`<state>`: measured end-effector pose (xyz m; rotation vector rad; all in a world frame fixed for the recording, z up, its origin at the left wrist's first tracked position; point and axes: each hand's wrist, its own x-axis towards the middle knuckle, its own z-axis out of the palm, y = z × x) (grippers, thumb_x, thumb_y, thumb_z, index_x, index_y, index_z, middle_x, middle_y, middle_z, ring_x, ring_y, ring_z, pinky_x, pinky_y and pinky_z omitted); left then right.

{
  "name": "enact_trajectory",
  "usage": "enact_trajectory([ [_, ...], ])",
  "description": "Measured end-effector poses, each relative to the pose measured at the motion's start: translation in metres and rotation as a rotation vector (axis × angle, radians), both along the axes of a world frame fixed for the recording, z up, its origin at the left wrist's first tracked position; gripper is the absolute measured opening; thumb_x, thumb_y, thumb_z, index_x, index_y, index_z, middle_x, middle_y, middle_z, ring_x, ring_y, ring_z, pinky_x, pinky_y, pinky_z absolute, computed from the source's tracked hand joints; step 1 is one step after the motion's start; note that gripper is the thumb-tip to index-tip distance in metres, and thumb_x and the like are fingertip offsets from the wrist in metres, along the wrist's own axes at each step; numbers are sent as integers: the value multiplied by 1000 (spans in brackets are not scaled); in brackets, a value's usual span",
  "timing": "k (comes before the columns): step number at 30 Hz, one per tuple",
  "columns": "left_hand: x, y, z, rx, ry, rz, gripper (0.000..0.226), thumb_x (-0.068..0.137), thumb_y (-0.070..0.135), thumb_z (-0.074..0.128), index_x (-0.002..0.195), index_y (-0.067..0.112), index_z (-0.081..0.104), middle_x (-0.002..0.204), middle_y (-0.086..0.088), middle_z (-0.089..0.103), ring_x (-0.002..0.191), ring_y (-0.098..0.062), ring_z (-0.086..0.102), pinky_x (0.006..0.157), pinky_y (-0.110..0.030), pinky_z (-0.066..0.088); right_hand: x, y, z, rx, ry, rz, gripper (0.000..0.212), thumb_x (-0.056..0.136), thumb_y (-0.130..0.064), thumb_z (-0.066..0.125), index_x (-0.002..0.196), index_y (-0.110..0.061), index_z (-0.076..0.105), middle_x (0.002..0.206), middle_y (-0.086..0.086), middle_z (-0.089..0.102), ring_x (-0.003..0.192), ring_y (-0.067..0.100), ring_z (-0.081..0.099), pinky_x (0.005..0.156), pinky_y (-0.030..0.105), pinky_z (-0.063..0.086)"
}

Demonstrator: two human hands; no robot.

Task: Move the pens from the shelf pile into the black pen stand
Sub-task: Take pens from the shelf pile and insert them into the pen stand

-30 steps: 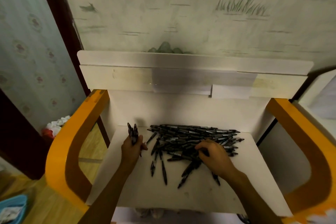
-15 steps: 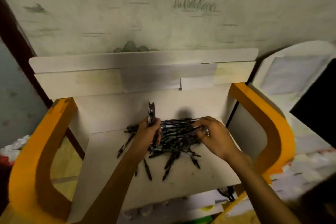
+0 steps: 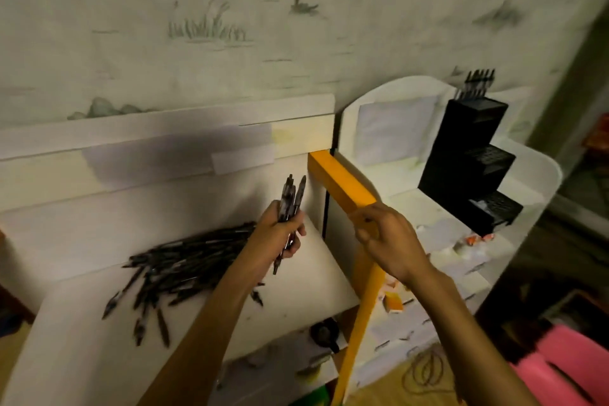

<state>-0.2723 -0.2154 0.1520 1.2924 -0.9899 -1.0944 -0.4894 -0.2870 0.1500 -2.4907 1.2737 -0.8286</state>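
From the head camera, the left hand [image 3: 280, 234] grips a small bundle of pens [image 3: 290, 204] upright above the shelf [image 3: 82, 323], probably gathered so several go at once; the pile [image 3: 184, 264] lies behind its forearm. The right hand [image 3: 385, 237], fingers loosely curled and seemingly holding nothing though blurred, reaches toward the black pen stand [image 3: 471, 161], well apart on the neighbouring unit, a few pens already in its top tier.

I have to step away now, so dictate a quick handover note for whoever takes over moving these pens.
Left hand grips a bundle of pens, held upright above the shelf.
Right hand is loosely curled; blur hides whether it holds a pen.
Done: a few pens stand in the top tier of the black pen stand, off to the right.
Left: put the bundle in the stand, then clear the large pile on the shelf.
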Motion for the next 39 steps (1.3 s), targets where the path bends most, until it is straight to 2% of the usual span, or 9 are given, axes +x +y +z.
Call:
enact_trajectory([
  [4,-72,-21,6,-77,70,0,15,100,18,56,107,5,52,71,-4,58,44,-15,47,36,-22,34,-73,-16,0,4,-11,-50,25,94,-32,58,117,-28,66,121,-7,63,106,13,58,86,28,49],
  [8,-142,-50,6,-110,7,1,19,100,23,57,102,4,55,76,-10,62,46,-24,53,40,-26,38,-151,-39,-2,-12,-19,-68,20,94,-26,59,112,-29,67,119,-9,63,105,11,59,84,27,49],
  [12,-208,-76,8,-118,-13,26,20,97,25,64,109,11,57,76,-5,63,45,-20,49,39,-23,34,-220,-61,-6,-8,-27,-97,20,93,-26,60,111,-28,68,118,-10,63,104,10,60,83,28,52],
  [16,-254,-104,6,-101,-28,12,20,97,22,63,113,11,60,82,-2,67,48,-15,52,39,-22,37,-267,-83,-6,-3,-28,-129,21,92,-26,60,111,-29,68,117,-10,63,100,9,60,81,26,52],
  [23,-298,-160,2,-93,36,41,16,98,15,61,113,14,66,87,-5,68,56,-13,59,44,-22,41,-304,-140,-5,5,-58,-128,22,93,-23,60,112,-27,69,113,-10,62,90,4,59,76,14,46],
  [29,-315,-226,2,-162,-58,3,15,100,19,57,109,8,63,96,-5,75,51,-19,60,45,-23,45,-321,-214,0,-29,-75,-118,21,93,-26,59,111,-31,67,113,-13,61,99,6,58,82,23,50],
  [32,-322,-262,3,-170,-83,38,20,100,20,57,111,3,61,93,-4,75,51,-19,58,47,-25,46,-326,-249,9,-36,-61,-94,21,92,-23,61,112,-27,68,112,-10,62,97,9,59,75,12,41],
  [37,-334,-314,5,-168,-8,56,19,100,18,56,113,5,57,91,-8,73,48,-16,53,45,-26,45,-329,-310,22,-69,-56,-35,20,91,-22,61,109,-28,69,109,-9,64,95,8,60,79,20,47],
  [39,-336,-330,5,-168,42,55,19,99,14,57,114,2,57,91,-15,68,47,-17,51,44,-25,44,-328,-330,28,-73,-90,-17,19,91,-20,62,107,-27,69,107,-9,64,94,9,60,78,18,45],
])
